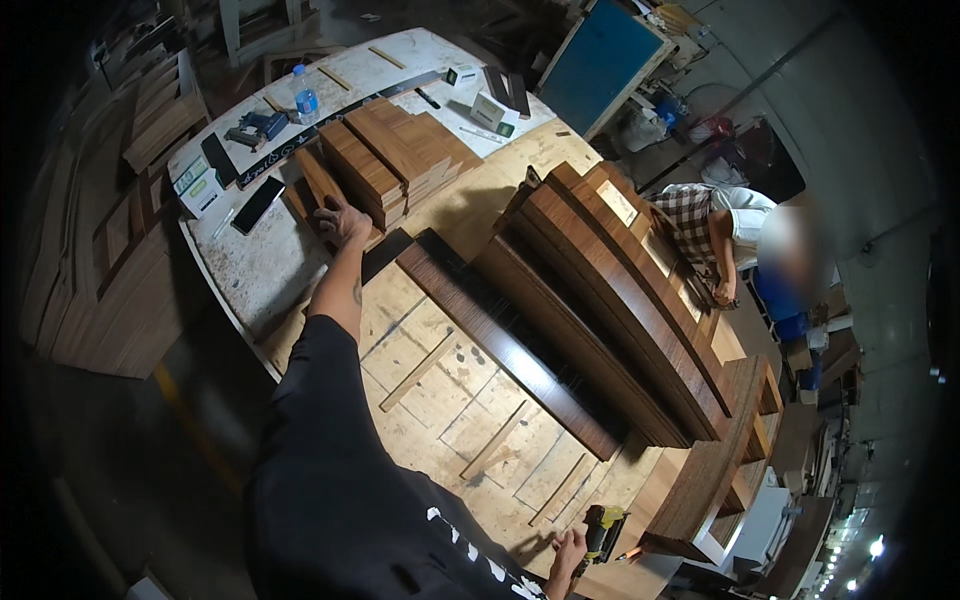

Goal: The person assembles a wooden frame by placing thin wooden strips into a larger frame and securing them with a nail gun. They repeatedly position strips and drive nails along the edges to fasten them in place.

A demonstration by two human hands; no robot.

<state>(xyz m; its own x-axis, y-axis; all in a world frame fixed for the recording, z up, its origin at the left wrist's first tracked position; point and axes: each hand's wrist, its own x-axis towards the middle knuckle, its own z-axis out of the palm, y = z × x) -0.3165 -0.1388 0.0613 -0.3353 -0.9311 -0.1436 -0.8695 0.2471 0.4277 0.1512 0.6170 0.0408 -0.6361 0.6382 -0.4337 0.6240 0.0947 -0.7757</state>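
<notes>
My left arm stretches out to the far left of the table. There my left hand [345, 224] bends its fingers over the near end of a narrow wooden board [318, 178], which lies beside a neat stack of brown boards [362, 172]. At the bottom right, my right hand [568, 555] is curled against a yellow-and-black nail gun [604, 535] and appears to grip it; the fingers' far side is hidden. Between my hands lies a long dark brown panel [510, 345], with thick dark wooden panels [590, 320] beyond it.
A phone [258, 205], small boxes [200, 188], a water bottle [304, 96] and another power tool [256, 129] sit on the far-left worktop. Thin strips [420, 370] lie on the near tabletop. A slatted wooden frame [715, 480] stands right; a co-worker [715, 230] works beyond the panels.
</notes>
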